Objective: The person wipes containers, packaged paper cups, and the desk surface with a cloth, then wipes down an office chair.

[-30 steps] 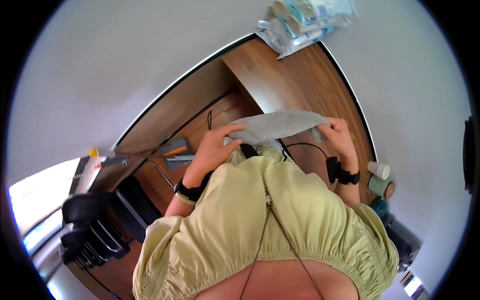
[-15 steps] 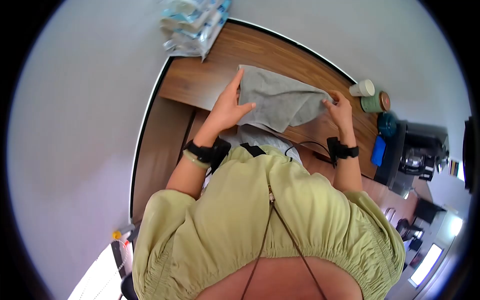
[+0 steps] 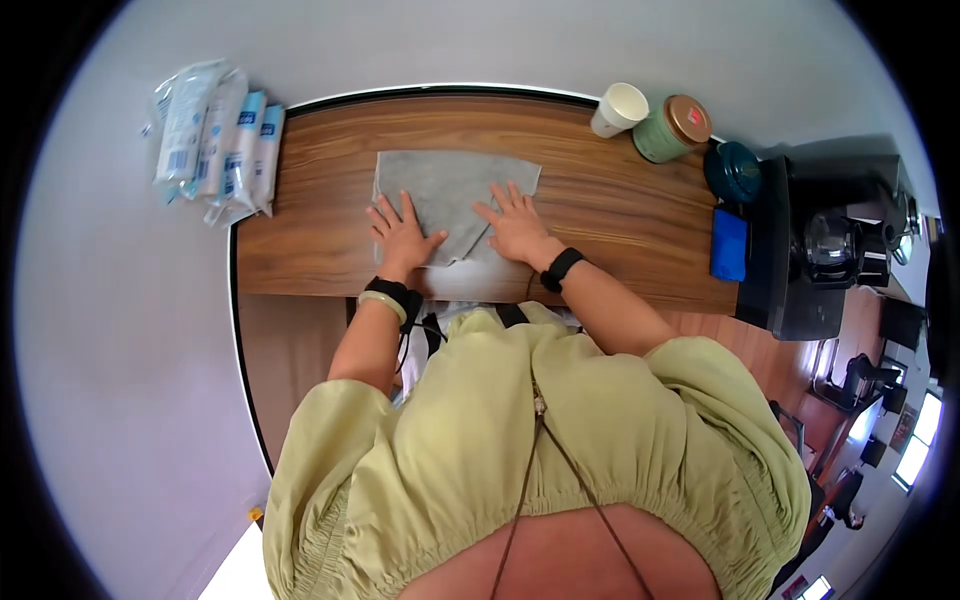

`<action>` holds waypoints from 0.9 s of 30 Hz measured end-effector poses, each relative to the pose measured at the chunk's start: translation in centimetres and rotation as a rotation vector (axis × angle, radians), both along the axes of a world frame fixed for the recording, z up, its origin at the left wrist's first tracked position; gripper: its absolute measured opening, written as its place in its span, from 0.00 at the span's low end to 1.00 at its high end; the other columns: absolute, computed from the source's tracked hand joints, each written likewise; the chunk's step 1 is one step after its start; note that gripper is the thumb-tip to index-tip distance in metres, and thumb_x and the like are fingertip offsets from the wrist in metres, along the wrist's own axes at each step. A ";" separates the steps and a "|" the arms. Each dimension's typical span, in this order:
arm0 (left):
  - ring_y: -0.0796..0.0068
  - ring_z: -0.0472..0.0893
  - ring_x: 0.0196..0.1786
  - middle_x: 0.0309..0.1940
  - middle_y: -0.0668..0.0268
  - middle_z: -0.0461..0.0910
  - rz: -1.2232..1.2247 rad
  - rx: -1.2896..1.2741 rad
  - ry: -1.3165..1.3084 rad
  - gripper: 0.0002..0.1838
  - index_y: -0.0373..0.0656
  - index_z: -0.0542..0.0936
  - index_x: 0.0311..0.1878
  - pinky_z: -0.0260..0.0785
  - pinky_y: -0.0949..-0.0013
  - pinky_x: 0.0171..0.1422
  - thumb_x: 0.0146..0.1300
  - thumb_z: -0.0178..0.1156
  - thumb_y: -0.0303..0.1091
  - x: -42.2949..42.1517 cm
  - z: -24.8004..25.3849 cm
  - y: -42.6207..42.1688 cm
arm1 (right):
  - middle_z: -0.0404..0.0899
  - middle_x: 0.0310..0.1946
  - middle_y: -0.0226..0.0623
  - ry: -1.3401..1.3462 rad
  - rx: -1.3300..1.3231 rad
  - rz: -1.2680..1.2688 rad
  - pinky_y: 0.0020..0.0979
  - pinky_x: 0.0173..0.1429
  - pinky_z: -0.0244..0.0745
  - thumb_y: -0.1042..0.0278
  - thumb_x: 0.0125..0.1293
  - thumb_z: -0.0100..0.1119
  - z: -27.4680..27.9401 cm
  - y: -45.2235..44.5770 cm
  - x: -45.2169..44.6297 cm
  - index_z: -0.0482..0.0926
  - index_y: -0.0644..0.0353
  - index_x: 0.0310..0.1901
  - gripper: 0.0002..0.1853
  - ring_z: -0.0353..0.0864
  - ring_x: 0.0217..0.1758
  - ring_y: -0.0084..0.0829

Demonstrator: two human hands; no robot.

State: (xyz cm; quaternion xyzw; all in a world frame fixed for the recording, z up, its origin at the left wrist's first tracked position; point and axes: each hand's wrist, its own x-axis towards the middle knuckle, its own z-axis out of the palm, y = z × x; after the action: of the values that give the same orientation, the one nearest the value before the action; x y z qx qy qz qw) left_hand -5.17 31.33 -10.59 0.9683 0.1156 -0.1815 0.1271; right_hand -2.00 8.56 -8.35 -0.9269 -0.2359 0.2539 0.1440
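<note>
A grey cloth (image 3: 440, 185) lies spread on the wooden counter (image 3: 600, 220), its lower edge uneven and partly folded near the front. My left hand (image 3: 402, 238) rests flat on the cloth's lower left part, fingers spread. On its right part lies my right hand (image 3: 518, 228), palm down with the fingers apart. Neither hand grips the cloth. Black bands circle both wrists, and a pale bangle is on the left one.
Plastic-wrapped packs (image 3: 215, 140) stand at the counter's left end. Toward the back right are a paper cup (image 3: 620, 108), a green jar (image 3: 665, 132) with a copper-coloured lid, a teal pot (image 3: 733, 172), a blue item (image 3: 729, 245) and a black coffee maker (image 3: 832, 245).
The view has turned to face the counter. The cloth, earlier held up between both hands, now lies on the wood. Both hands have let go of its edges and opened flat on top.
</note>
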 end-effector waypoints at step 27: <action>0.45 0.67 0.61 0.55 0.46 0.70 -0.798 -0.113 -0.274 0.37 0.37 0.78 0.49 0.57 0.49 0.68 0.44 0.72 0.59 2.4 3.9 -26.1 | 0.53 0.74 0.50 -0.108 -0.094 -0.445 0.52 0.75 0.51 0.69 0.52 0.66 -0.4 -26.7 -1.5 0.76 0.63 0.49 0.21 0.46 0.77 0.62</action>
State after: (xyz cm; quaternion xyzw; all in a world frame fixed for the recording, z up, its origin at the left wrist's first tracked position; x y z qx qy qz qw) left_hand -2.82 5.28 -6.65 0.9438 -0.2964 -0.0922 0.1139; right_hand -3.52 -18.13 -8.78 -0.9740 -0.0211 0.1767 0.1402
